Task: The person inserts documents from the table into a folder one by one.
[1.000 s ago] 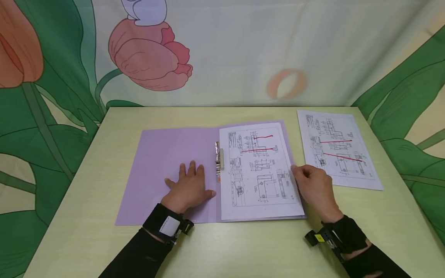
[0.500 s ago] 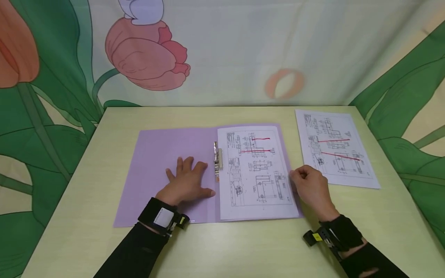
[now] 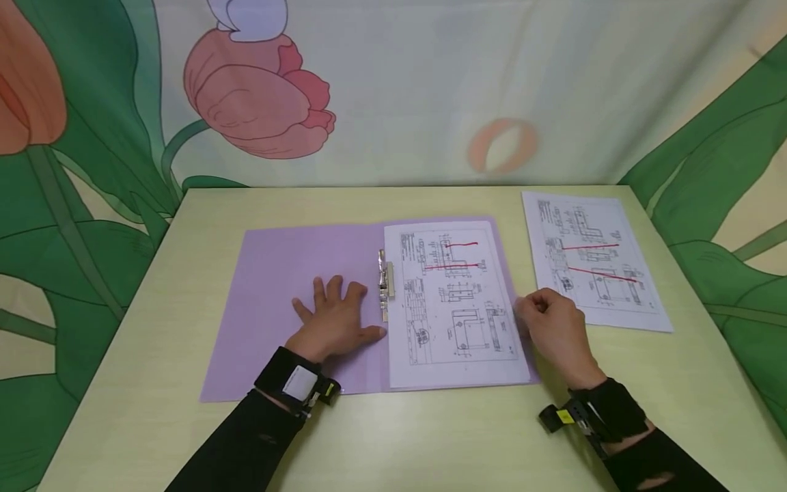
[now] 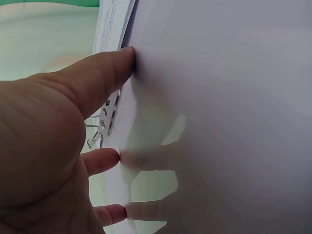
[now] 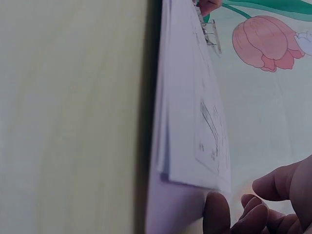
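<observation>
The sheets, lying at three o'clock from the metal clip in the purple folder, may become crooked if the right hand, curled at their edge, pinching or not I cannot tell, pushes unevenly, while the left hand rests spread at the clip's eight o'clock.

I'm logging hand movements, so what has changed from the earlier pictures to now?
The left hand slid slightly forward, fingers spreading a little, its thumb now nearer the clip. The right side of the purple folder and its sheets sank slightly. Nothing was visibly grasped or released; the right hand stays curled at their edge, the loose drawings unmoved.
</observation>
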`<state>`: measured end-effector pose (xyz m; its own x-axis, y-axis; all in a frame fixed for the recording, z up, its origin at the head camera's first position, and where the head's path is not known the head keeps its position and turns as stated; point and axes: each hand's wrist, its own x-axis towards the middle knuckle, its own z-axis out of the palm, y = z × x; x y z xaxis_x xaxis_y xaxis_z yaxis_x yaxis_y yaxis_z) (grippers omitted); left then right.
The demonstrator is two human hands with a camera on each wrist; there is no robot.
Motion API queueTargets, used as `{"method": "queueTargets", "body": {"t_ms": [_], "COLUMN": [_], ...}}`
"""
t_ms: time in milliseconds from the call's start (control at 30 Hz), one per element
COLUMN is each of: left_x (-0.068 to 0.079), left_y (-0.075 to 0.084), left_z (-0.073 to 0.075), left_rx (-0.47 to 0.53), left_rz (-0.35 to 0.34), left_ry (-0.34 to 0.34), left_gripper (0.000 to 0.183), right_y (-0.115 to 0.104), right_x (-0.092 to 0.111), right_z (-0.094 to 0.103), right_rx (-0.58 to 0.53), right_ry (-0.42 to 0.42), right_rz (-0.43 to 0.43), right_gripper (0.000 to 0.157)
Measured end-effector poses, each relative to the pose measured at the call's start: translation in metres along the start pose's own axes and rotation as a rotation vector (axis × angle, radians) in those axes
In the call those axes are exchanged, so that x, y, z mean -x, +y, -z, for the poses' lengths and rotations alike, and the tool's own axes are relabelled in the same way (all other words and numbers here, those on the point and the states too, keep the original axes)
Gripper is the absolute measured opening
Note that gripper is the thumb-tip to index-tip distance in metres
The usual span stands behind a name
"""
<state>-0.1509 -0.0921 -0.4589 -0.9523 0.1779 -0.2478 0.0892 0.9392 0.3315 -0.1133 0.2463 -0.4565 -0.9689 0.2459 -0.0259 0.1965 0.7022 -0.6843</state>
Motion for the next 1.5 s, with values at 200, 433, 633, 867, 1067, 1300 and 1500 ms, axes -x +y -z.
{"method": "queueTargets", "body": {"t_ms": [200, 433, 633, 867, 1067, 1300, 1500], "left_x": [-0.002, -0.003, 0.0, 0.001, 0.0, 0.001, 0.001], "left_y": [0.003, 0.001, -0.002, -0.001, 0.001, 0.002, 0.002], "left_z": [0.001, -0.003, -0.002, -0.002, -0.002, -0.002, -0.002], "left_rx": [-0.002, 0.01, 0.002, -0.004, -0.012, -0.021, -0.009], "left_rz": [0.016, 0.024, 0.011, -0.004, -0.003, -0.004, -0.011], "left_ry": [-0.012, -0.014, 0.001, -0.002, 0.001, 0.006, 0.004], "left_gripper": [0.087, 0.086, 0.087, 0.087, 0.087, 0.086, 0.085], "right_y": [0.009, 0.052, 0.099, 0.124, 0.123, 0.122, 0.123], "right_x": [-0.017, -0.064, -0.091, -0.102, -0.104, -0.103, -0.102], "right_z": [0.039, 0.104, 0.13, 0.132, 0.135, 0.134, 0.137], "right_rx": [0.006, 0.146, 0.307, 0.398, 0.386, 0.367, 0.374], "right_ry": [0.087, 0.203, 0.062, -0.138, -0.141, -0.035, 0.053], "right_rz": [-0.022, -0.096, -0.127, -0.176, -0.176, -0.17, -0.161], "right_gripper": [0.046, 0.05, 0.062, 0.066, 0.067, 0.055, 0.039]}}
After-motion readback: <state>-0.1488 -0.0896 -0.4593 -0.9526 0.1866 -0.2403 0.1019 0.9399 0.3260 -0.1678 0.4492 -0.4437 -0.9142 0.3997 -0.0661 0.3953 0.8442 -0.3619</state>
